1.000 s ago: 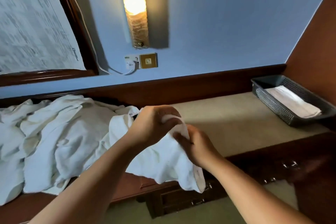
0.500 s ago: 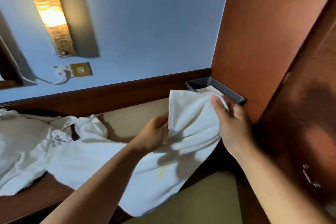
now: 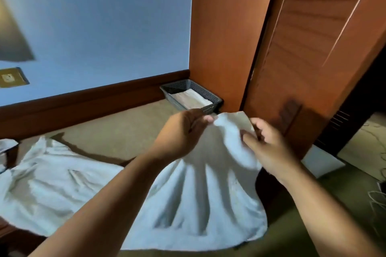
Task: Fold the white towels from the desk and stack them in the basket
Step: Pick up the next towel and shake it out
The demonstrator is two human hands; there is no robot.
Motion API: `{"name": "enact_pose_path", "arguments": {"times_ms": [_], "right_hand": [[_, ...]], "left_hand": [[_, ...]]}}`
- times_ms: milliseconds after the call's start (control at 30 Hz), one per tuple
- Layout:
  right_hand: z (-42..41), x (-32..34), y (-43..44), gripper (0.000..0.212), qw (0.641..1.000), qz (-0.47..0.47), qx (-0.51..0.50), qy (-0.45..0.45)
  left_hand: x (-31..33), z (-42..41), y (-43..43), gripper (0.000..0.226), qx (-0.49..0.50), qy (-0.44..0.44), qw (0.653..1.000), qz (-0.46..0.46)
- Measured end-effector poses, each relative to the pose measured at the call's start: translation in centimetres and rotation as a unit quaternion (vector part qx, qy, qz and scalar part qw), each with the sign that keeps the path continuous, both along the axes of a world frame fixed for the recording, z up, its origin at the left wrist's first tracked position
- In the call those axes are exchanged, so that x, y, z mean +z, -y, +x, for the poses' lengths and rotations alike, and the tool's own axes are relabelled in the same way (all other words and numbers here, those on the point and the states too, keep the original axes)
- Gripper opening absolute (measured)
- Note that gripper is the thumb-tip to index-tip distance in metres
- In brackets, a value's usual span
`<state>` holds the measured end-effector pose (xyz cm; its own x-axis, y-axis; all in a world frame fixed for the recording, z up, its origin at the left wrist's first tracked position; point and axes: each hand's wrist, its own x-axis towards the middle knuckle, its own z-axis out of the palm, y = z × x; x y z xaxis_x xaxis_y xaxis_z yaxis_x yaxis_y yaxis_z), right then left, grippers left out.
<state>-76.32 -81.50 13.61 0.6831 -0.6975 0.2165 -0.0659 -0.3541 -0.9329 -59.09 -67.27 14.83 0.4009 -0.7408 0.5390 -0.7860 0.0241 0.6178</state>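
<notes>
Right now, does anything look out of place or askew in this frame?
Nothing damaged or spilled. The white towel pinched by the left hand and right hand is bunched into pleats and droops over the desk edge.

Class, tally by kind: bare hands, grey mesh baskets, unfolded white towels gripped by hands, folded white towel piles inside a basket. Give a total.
Bare hands: 2 (left hand, right hand)
Grey mesh plastic basket: 1
Unfolded white towel, gripped: 1
Folded white towel pile in basket: 1
Total: 5
</notes>
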Motion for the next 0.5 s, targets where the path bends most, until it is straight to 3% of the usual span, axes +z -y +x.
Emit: {"name": "enact_pose_path", "arguments": {"times_ms": [100,200,400,500], "right_hand": [[0.7,-1.8,-1.3,0.034,0.998,0.031,0.046,0.013],[2.4,-2.0,-2.1,0.043,0.997,0.042,0.065,0.016],[7.3,-1.7,-5.0,0.018,0.999,0.012,0.049,0.017],[9.9,-1.6,-6.9,0.014,0.994,0.026,0.091,0.045]], "left_hand": [[0.5,-0.7,-0.1,0.040,-0.039,0.044,0.998,0.030],[-0.1,0.1,-1.1,0.036,-0.060,0.033,0.996,0.063],[-2.8,4.9,-7.5,0.034,-0.010,-0.022,0.993,0.117],[-5.2,6.8,-11.8,0.027,-0.007,-0.041,0.979,0.199]]}}
